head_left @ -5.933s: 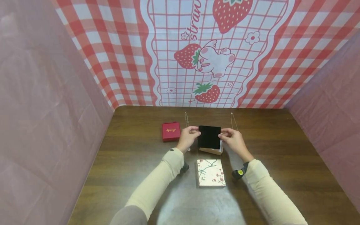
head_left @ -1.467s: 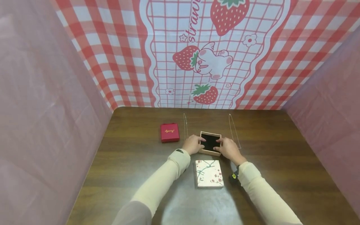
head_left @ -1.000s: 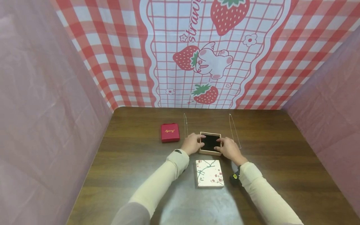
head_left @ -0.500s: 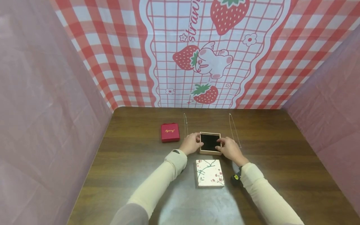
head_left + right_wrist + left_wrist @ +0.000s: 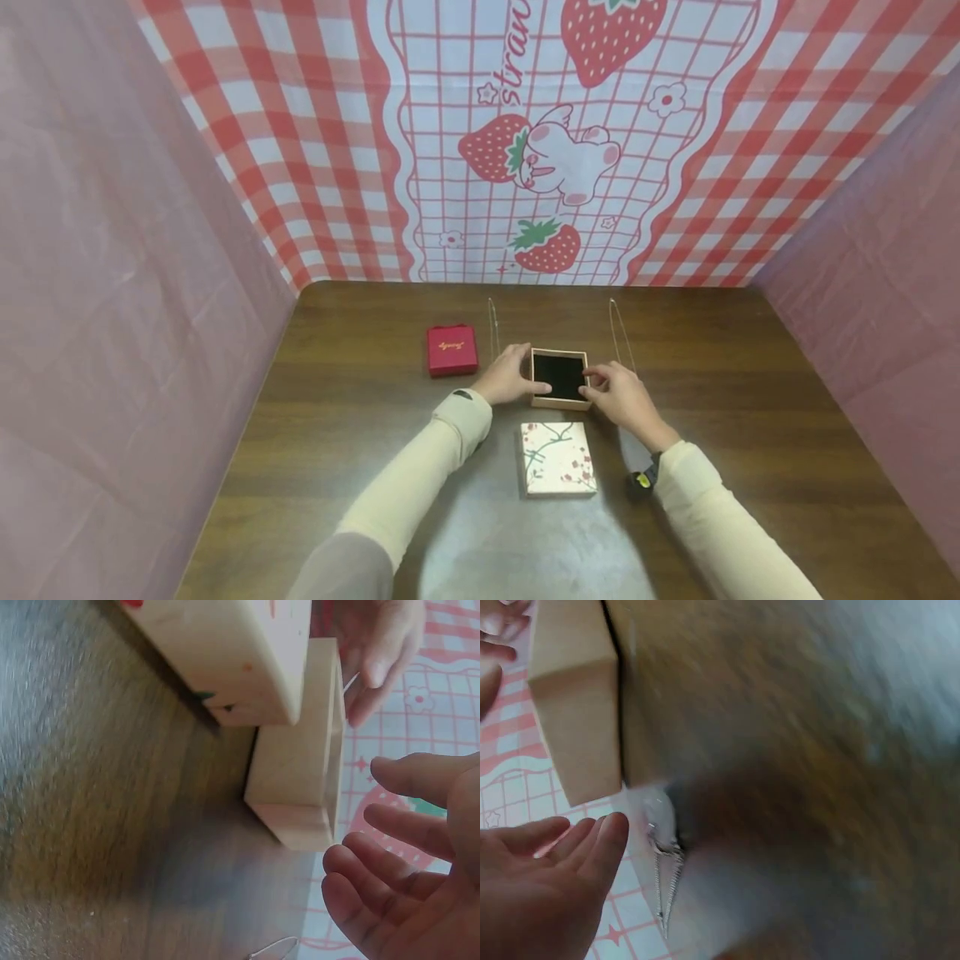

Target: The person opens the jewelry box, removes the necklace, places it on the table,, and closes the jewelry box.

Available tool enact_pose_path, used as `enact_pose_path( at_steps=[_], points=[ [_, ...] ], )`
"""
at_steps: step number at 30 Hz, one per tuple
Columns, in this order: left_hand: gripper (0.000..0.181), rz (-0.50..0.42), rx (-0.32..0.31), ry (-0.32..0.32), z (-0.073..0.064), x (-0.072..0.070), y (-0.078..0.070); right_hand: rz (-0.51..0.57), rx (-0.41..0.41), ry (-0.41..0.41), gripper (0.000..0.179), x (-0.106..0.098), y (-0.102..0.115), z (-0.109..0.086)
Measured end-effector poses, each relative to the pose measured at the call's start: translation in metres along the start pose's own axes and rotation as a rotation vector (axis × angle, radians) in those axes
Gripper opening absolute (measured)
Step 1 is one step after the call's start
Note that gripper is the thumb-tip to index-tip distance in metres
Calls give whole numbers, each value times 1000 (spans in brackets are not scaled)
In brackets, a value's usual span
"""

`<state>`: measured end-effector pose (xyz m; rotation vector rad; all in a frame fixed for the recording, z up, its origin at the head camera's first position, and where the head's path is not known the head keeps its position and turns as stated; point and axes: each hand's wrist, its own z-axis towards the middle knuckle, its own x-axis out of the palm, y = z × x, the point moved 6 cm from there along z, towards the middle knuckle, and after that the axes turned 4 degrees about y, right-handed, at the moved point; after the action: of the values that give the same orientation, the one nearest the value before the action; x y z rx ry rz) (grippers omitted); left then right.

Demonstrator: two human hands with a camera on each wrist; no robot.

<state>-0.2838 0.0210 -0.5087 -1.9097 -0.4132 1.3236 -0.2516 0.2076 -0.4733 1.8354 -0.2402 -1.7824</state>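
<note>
In the head view, a small tan box base [image 5: 561, 404] sits mid-table with a flat black pad [image 5: 561, 375] lying inside it. My left hand [image 5: 508, 379] is at its left side, thumb reaching over the rim; the left wrist view shows that hand's fingers [image 5: 609, 847] extended beside the box wall [image 5: 585, 735]. At the opposite side is my right hand [image 5: 621, 398], fingertips close to the rim. From the right wrist, this hand [image 5: 427, 855] appears with loosely bent fingers and nothing between them. The matching lid [image 5: 558, 458], printed with blossoms, lies in front of the base.
A red jewelry box [image 5: 452, 350] stands to the left. Fine necklaces lie on both sides of the base: one [image 5: 493, 325] behind my left hand, its clear pendant [image 5: 658, 814] seen from the left wrist, another [image 5: 621, 333] behind my right. A checkered strawberry cloth [image 5: 555, 150] hangs behind.
Several seconds ago both hands held the black pad above the base; it now lies inside. Fingers that were on the pad have since drawn outward to the box's sides.
</note>
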Motion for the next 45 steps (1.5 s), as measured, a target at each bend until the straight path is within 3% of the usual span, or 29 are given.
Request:
enact_pose_path(
  at_steps=[8, 16, 24, 35, 45],
  points=[
    [115, 3, 10, 107, 7, 10, 5, 32, -77, 99, 32, 4, 14, -15],
    [123, 37, 29, 133, 11, 11, 3, 42, -157, 246, 43, 15, 29, -33],
    [126, 108, 41, 130, 15, 12, -1, -73, -243, 338, 65, 22, 40, -48],
    [122, 188, 23, 137, 19, 14, 0, -128, -271, 364, 84, 24, 45, -57],
    [122, 174, 15, 148, 20, 15, 3, -96, -205, 462, 104, 36, 39, -62]
  ],
)
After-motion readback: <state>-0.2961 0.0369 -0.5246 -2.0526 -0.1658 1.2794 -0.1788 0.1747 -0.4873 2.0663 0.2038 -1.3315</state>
